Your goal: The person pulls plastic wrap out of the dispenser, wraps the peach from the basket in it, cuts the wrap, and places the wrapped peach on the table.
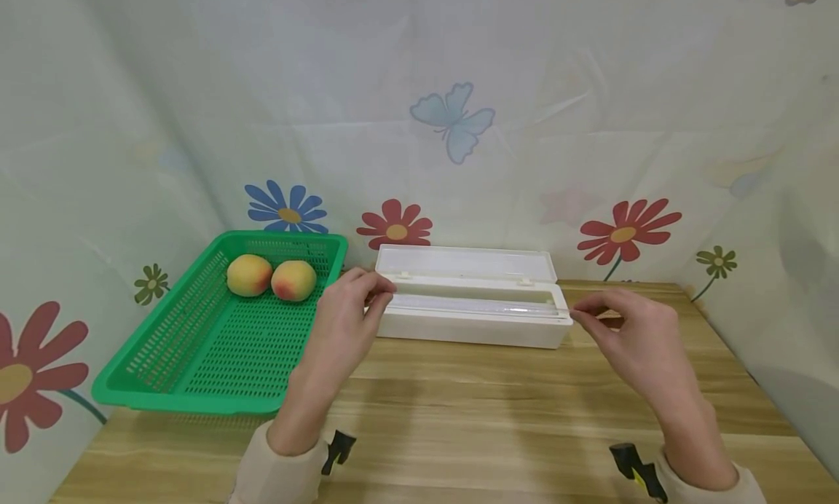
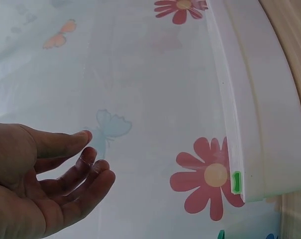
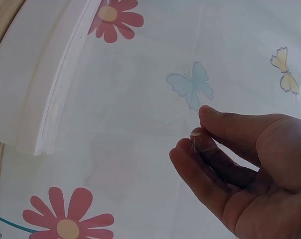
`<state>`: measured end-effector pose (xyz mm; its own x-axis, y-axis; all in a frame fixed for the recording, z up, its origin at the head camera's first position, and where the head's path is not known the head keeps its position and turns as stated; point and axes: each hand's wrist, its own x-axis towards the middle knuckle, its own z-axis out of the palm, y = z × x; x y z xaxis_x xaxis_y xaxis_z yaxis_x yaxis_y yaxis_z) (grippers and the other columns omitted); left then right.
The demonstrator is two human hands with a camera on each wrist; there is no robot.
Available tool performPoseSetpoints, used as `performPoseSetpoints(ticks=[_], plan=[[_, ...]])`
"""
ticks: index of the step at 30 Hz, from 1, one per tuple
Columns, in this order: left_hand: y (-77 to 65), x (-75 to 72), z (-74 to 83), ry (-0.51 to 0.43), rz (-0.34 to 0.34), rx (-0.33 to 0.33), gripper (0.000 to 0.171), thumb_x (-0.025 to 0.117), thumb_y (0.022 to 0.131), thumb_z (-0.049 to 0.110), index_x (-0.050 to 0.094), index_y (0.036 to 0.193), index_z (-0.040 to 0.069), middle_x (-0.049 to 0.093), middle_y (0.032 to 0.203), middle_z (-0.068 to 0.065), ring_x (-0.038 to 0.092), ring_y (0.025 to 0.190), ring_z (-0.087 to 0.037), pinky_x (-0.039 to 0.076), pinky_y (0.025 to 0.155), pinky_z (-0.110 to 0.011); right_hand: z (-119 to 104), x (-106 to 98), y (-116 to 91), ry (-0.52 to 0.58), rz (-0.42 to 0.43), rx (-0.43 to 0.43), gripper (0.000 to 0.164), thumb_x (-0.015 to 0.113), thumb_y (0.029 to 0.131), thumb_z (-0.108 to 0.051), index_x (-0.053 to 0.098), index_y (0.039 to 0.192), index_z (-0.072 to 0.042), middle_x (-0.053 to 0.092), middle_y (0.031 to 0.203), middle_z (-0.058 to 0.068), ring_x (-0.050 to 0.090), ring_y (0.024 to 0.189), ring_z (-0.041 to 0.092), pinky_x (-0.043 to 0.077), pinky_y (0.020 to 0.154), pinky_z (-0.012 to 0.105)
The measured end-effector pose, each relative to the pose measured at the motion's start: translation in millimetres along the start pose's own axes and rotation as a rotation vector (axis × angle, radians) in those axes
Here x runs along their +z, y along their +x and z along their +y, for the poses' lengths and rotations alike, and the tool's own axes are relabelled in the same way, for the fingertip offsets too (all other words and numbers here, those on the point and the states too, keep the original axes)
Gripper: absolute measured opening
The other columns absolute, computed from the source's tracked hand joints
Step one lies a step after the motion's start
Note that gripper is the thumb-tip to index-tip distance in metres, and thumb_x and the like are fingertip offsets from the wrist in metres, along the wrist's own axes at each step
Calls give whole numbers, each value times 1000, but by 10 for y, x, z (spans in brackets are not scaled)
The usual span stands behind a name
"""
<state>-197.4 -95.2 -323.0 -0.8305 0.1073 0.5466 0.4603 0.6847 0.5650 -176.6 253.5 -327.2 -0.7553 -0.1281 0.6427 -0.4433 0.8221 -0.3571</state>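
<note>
A white cling film box (image 1: 472,329) stands on the table with its lid (image 1: 465,264) swung back. Inside lies a roll of clear film (image 1: 465,305). My left hand (image 1: 344,322), at the box's left end, pinches a transparent edge of cling film between thumb and fingers; a thin glint of it crosses the fingertips (image 2: 93,162) in the left wrist view. Off the box's right end, my right hand (image 1: 639,344) pinches the film too, and wrinkled clear film (image 3: 202,144) shows at its fingers. The sheet between both hands is nearly invisible.
To the left, a green plastic basket (image 1: 190,402) holds two peaches, one peach (image 1: 249,274) beside the other peach (image 1: 294,281). A flower-printed cloth (image 1: 524,162) hangs behind and at both sides of the wooden table (image 1: 485,416).
</note>
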Motion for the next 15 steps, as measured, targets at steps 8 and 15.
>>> performPoseSetpoints(ticks=[8, 15], plan=[[-11, -30, 41, -1, 2, -1, 5, 76, 92, 2, 76, 97, 4, 66, 93, -7, 62, 84, -22, 57, 75, -34, -16, -25, -4, -8, 23, -34, 20, 88, 76, 4, 79, 90, -7, 74, 85, 4, 71, 73, 23, 43, 74, 0], [-24, -47, 50, 4, 7, 3, 6, 76, 92, 2, 76, 97, 4, 65, 93, -6, 62, 83, -21, 56, 73, -33, -27, -50, -10, 7, 32, -43, 22, 88, 75, 6, 79, 89, -7, 74, 85, 2, 71, 73, 23, 38, 75, -2]])
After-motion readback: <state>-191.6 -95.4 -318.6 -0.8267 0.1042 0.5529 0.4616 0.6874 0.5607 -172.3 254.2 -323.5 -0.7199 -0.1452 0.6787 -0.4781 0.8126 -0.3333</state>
